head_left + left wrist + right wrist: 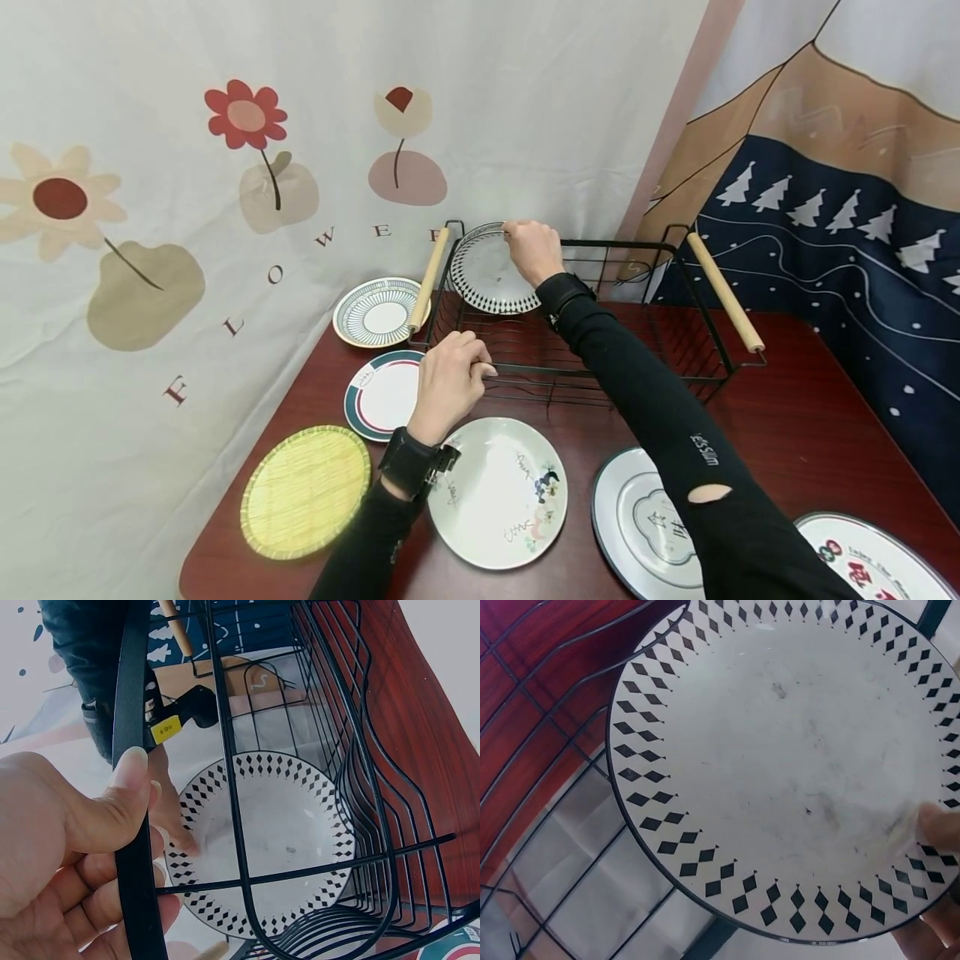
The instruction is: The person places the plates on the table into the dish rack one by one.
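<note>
A black wire dish rack (630, 244) with wooden handles stands at the back of the table. Inside its left end a white plate (487, 271) with a black diamond border stands tilted on edge. My right hand (534, 250) pinches that plate by its upper rim; the right wrist view shows a thumb (939, 827) over the plate's face and fingers behind. At the rack's front left corner, my left hand (450, 383) grips the front top bar. Thumb and curled fingers wrap this flat black bar (133, 697) in the left wrist view.
Left of the rack lie a striped-rim plate (378, 315) and a green-rimmed plate (386, 396). Nearer are a yellow woven tray (306, 492), a floral plate (498, 500), a blue-grey plate (645, 521) under my right forearm, and a red-marked plate (870, 558). Printed curtains stand behind.
</note>
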Motion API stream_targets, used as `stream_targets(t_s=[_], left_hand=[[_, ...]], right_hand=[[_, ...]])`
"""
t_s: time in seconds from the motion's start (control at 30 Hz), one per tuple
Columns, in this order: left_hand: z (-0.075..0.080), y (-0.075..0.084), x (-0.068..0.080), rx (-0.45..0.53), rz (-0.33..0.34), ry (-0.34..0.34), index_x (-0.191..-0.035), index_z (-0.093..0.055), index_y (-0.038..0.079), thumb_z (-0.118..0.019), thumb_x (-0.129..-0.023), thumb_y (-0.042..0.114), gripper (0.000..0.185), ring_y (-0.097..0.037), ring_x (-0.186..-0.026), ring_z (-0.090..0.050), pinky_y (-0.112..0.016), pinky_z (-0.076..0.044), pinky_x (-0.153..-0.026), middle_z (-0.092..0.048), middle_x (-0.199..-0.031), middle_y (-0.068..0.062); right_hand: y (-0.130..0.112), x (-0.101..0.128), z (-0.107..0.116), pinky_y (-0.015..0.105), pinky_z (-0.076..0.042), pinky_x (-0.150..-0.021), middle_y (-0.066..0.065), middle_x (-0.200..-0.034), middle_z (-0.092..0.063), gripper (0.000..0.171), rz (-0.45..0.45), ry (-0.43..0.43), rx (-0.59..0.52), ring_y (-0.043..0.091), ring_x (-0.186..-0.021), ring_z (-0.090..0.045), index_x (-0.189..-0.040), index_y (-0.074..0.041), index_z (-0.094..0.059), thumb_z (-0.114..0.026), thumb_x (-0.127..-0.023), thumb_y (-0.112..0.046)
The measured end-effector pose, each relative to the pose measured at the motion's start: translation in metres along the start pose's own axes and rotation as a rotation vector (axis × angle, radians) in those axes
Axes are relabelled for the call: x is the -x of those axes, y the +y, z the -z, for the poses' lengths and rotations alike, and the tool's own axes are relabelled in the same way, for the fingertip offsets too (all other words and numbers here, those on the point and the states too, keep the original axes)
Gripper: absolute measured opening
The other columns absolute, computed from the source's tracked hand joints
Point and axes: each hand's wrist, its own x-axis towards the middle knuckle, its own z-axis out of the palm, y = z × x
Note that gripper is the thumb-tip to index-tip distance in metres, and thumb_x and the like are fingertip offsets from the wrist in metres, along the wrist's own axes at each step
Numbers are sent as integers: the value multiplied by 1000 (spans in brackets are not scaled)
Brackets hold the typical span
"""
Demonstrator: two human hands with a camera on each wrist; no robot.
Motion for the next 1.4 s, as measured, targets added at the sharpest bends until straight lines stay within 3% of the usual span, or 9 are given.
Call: stream_targets(t_s=[0.3,0.4,0.53,0.67,0.87,1.13,1.4], left_hand=[[0,-1,0,1,5,-7,-72,-69,17,-84,-79,9,18,-18,-72,-61,-33,-49,-54,-60,-73,4],[0,-1,1,-3,5,-11,-72,-69,17,-82,-80,8,18,-18,-72,-61,-33,-49,-54,-60,-74,4],[0,0,1,-3,2,-15,-72,-69,16,-83,-80,8,18,-18,-71,-60,-32,-48,-53,-60,-73,3],[1,0,1,-5,2,-18,-72,-69,17,-83,-80,10,18,-18,-70,-58,-31,-47,-54,-59,-73,4],[1,0,0,0,5,-18,-72,-69,18,-84,-79,11,18,-18,-69,-58,-32,-47,-55,-59,-72,4],[1,1,0,-13,-2,-14,-72,-69,18,-82,-79,6,19,-18,-69,-58,-32,-47,-54,-58,-72,4],[2,1,1,-7,-1,-20,-72,-70,16,-82,-81,7,17,-18,-69,-58,-33,-47,-55,-59,-72,3]], right_hand=[[9,8,12,38,-41,-57,11,-114,-77,32,32,64,-55,28,-65,-62,-127,-13,-71,-68,-99,-28],[15,12,17,40,-48,-66,11,-124,-74,39,33,59,-81,29,-79,-67,-131,-13,-69,-68,-99,-34],[27,17,25,42,-54,-87,12,-135,-68,47,33,37,-153,30,-106,-68,-137,-12,-65,-68,-98,-38],[39,20,36,42,-50,-103,15,-139,-64,54,30,9,-238,31,-121,-63,-141,-10,-62,-70,-97,-40],[54,25,56,44,-34,-122,16,-152,-52,66,13,-86,-367,34,-144,-45,-149,-11,-53,-73,-94,-42],[60,37,87,46,-24,-127,12,-164,-38,77,-4,-148,-438,32,-154,-32,-157,-20,-42,-74,-92,-47],[55,63,121,49,-19,-128,8,-171,-23,84,36,-134,-479,29,-159,-20,-160,-24,-37,-79,-89,-41]])
